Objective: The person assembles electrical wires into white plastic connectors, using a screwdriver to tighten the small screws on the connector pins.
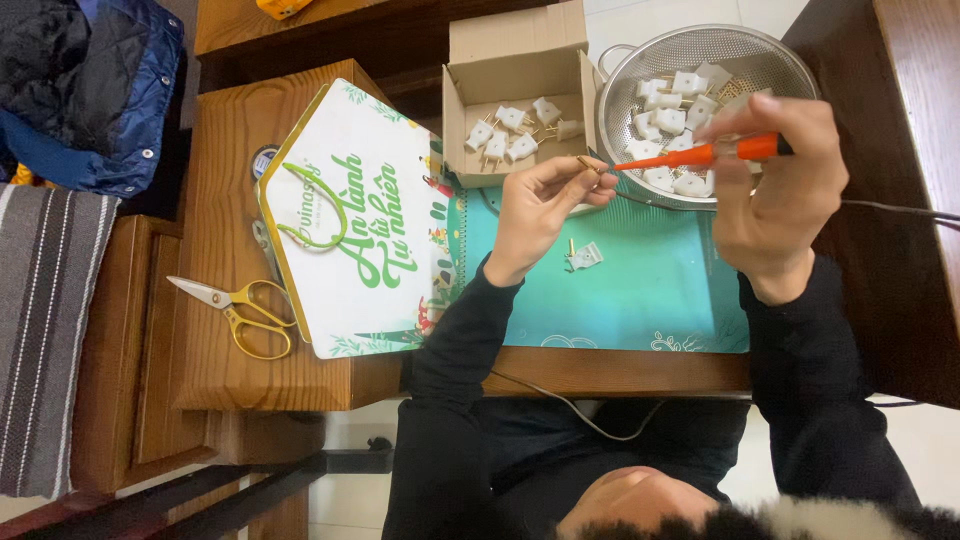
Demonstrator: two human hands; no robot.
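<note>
We look down on a wooden tabletop (250, 150) with a teal mat (650, 290) laid across its near edge, and a dark padded jacket (85, 90) heaped at the far left beside a striped cloth (45, 330).

On the mat we count one loose white plug part (585, 257), lying just below our hands. Behind it stands one open cardboard box (515, 60) holding about six white two-pin plugs (508, 133), and beside that, one metal colander (740, 50) with roughly a dozen more of the same plugs (672, 120); we cannot give the exact number because our hand covers some.

Our right hand (775, 195) has its grip closed around one orange-handled screwdriver (705, 153), whose tip points at the other hand. Our left hand (545, 205) pinches one small brass pin (588, 165) between thumb and fingertips, held in the air just above the mat and right at the screwdriver's tip. A thin dark wire (890, 208) trails away to the right.

Further left lie one pair of gold-handled scissors (240, 305) and one white and green house-shaped carton (350, 220), well apart from both hands.
</note>
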